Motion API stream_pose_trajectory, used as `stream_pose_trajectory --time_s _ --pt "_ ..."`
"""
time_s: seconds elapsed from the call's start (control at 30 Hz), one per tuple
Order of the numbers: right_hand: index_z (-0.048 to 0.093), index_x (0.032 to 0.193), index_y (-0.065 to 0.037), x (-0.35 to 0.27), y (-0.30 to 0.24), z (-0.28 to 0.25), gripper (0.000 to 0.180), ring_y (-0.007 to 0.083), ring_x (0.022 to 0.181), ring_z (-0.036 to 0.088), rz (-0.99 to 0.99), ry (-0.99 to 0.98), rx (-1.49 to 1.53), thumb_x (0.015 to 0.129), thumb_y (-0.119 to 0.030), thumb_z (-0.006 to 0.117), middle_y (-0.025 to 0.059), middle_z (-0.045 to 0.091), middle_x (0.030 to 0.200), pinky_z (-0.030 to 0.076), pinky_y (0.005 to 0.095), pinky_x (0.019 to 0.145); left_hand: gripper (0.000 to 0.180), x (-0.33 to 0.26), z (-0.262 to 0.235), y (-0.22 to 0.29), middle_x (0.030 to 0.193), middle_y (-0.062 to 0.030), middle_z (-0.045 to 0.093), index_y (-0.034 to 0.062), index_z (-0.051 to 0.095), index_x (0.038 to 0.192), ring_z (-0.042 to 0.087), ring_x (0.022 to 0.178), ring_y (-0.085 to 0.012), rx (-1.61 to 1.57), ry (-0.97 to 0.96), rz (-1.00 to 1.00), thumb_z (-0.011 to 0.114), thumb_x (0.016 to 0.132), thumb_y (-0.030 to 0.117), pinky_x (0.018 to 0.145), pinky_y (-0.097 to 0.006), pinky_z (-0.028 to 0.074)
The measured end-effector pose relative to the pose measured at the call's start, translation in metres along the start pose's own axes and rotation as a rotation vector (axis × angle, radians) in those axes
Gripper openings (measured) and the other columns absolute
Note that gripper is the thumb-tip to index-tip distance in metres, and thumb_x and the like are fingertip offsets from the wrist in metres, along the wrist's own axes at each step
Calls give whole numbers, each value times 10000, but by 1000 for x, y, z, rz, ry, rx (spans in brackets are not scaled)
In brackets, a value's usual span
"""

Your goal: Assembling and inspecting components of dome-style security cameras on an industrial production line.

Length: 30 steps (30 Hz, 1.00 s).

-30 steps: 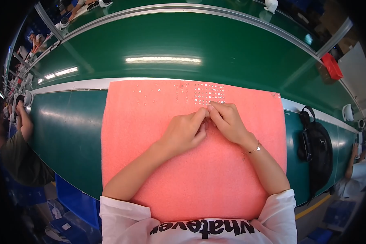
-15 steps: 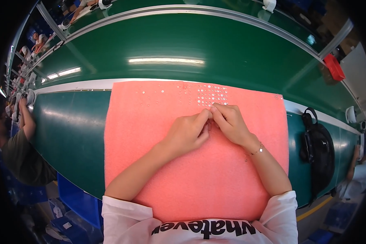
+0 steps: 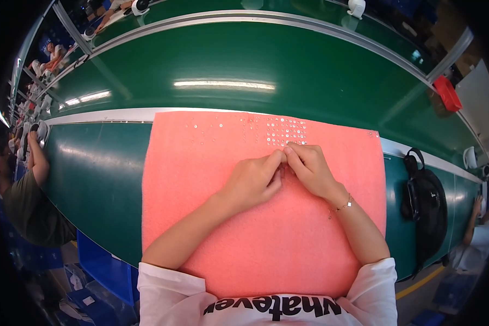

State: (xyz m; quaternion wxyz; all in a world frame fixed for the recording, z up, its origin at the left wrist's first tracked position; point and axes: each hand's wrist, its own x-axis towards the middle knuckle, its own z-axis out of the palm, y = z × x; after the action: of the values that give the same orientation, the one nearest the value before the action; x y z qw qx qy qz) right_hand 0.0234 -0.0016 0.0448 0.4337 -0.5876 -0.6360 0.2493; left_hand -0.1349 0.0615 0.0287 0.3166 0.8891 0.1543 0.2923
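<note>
My left hand (image 3: 257, 176) and my right hand (image 3: 311, 169) meet over a pink cloth (image 3: 255, 239), fingertips pinched together and touching. Whatever sits between the fingers is too small or too hidden to make out. Just beyond the fingertips, small shiny round pieces (image 3: 285, 130) lie on the cloth in a tight grid of rows. Farther left, more tiny round pieces (image 3: 221, 125) are spread loosely along the cloth's far edge. A thin bracelet hangs on my right wrist.
The cloth covers part of a green table (image 3: 97, 168), with a wide green belt surface (image 3: 212, 60) beyond. A black bag (image 3: 429, 206) lies to the right, a red bin (image 3: 446, 93) at the far right. A person in a dark shirt (image 3: 35, 209) sits at the left.
The whole view has shifted slightly, so the cloth and hands appear a little lower. Both hands keep the same pinched pose.
</note>
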Motion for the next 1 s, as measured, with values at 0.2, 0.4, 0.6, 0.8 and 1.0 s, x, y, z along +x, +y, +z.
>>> stream_pose_trajectory --time_s 0.2,0.4,0.6,0.8,1.0 --pt "498 712 34 0 3 1 282 277 475 480 -9 -5 5 925 -147 456 178 487 567 368 367 475 232 0 0 -1 680 -126 590 31 461 951 614 575 -249 11 -4 1 585 757 3 522 -342 486" --pt "496 713 32 -1 2 0 274 287 475 477 -14 0 10 921 -143 459 180 483 565 367 370 475 230 0 0 0 701 -129 595 26 462 946 621 589 -250 27 -3 7 585 752 3 530 -344 494" --pt "490 706 32 0 0 1 274 292 479 476 -17 0 10 917 -141 461 182 479 567 368 374 479 233 -1 0 -1 701 -131 594 25 462 945 623 594 -252 37 2 9 585 748 4 533 -348 495" --pt "488 697 31 0 3 2 276 292 480 474 -10 2 7 914 -137 461 181 475 562 365 375 478 227 -1 -1 -1 704 -133 590 26 459 939 622 597 -256 36 -4 5 585 752 4 531 -351 492" --pt "489 685 29 0 1 1 284 287 478 470 -10 4 6 913 -138 460 178 475 560 364 375 480 225 0 -1 0 703 -133 579 27 451 931 620 595 -260 27 3 19 588 752 5 526 -353 488"
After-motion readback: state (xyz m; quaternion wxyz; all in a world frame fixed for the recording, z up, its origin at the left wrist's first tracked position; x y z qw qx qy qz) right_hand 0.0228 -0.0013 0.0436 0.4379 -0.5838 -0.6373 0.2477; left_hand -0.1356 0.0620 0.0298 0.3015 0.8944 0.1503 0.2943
